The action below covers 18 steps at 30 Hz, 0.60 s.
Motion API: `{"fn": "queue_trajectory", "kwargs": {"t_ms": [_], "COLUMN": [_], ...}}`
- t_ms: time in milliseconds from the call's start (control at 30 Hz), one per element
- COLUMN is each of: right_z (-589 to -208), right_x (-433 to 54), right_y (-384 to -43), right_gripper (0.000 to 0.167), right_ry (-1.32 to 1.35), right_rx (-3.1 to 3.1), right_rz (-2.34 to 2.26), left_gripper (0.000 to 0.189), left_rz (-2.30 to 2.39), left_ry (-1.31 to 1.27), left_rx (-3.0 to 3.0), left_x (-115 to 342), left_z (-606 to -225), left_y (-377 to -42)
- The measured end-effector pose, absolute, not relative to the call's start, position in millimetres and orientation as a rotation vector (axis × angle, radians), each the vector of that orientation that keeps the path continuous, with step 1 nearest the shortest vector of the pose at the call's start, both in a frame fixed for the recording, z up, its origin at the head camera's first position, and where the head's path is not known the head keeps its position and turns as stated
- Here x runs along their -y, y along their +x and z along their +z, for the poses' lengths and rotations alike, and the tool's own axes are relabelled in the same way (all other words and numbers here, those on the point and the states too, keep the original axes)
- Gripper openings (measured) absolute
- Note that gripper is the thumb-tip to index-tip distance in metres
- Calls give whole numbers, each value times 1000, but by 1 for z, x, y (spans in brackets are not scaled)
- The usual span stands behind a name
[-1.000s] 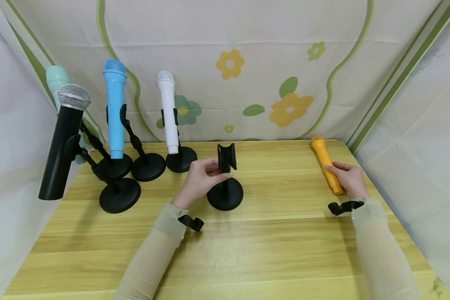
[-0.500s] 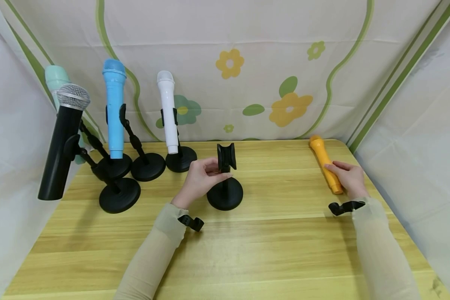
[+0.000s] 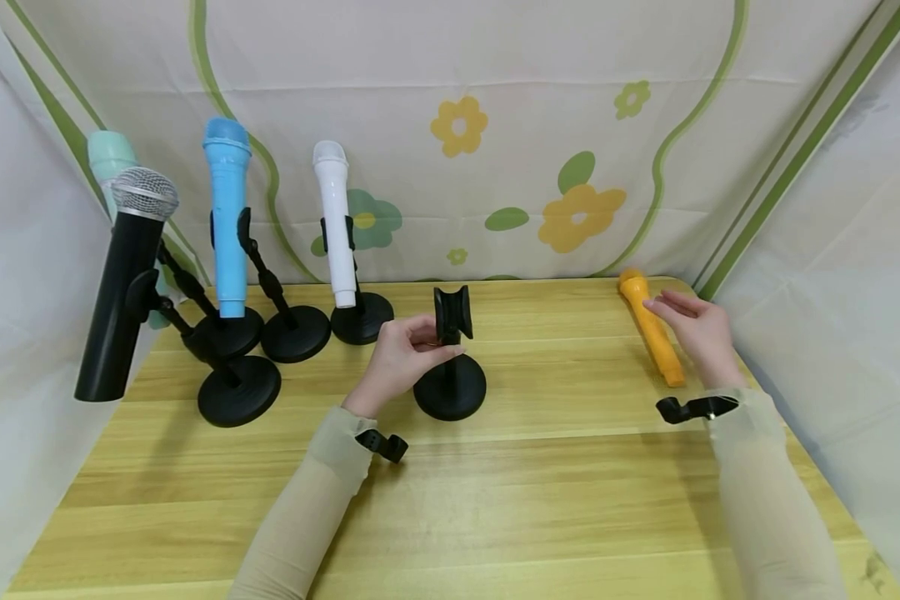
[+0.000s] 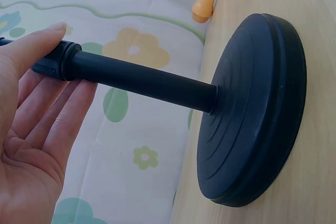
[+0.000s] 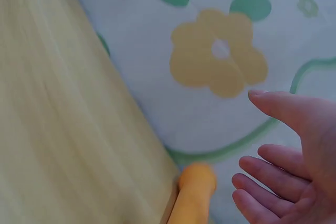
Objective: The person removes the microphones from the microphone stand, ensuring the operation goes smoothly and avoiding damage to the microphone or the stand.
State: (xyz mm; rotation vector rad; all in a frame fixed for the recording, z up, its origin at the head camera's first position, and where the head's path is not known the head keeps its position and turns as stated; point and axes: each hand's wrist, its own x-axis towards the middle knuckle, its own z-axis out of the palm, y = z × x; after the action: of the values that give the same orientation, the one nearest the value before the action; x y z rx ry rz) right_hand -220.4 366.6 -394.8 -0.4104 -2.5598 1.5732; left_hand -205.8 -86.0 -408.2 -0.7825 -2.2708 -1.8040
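The left hand (image 3: 402,362) grasps the upper stem of a black tabletop microphone stand with a round, disc-shaped base (image 3: 450,389), thumb on one side and fingers on the other. The stand is upright on the pale yellow wood-grain table (image 3: 540,500), its curved cradle holding nothing.

Well apart to the right, a slim orange microphone (image 3: 657,343) lies on the table near the back edge, its rounded head pointing away from the person. The right hand (image 3: 701,333) is released beside it, fingers loosely extended; the right wrist view shows a gap between the fingertips and the microphone's head.

On the left of the table, a black microphone with a silver mesh head (image 3: 123,300), a sky-blue microphone (image 3: 229,217) and a white microphone (image 3: 337,217) lean in black stands of the same kind. A mint-green microphone (image 3: 111,157) is mostly hidden behind the black one, so how it sits is hard to tell. Behind hangs white flower-print fabric (image 3: 390,50).
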Motion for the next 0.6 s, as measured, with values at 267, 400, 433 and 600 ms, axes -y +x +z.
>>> {"fn": "queue_trajectory", "kwargs": {"t_ms": [267,400,433,600], "right_z": [-363,-350,-347,-339], "right_x": [-317,-288,-280,-243], "right_y": [-216,-212,-211,-207], "right_gripper": [65,60,59,54], "right_ry": [-137,11,46,239], "right_rx": [2405,2389,2378,2316], "right_rz": [1684,1647,1646,1701], "left_gripper": [20,21,22,21], "left_rz": [-1801,-1783,-1786,-1800], "left_ry": [-762,-734,-733,-750], "left_rx": [2291,2323,2322,2298], "left_x": [84,83,83,85], "left_z": [-394,-398,-402,-409], "left_y": [-198,-201,-204,-208]}}
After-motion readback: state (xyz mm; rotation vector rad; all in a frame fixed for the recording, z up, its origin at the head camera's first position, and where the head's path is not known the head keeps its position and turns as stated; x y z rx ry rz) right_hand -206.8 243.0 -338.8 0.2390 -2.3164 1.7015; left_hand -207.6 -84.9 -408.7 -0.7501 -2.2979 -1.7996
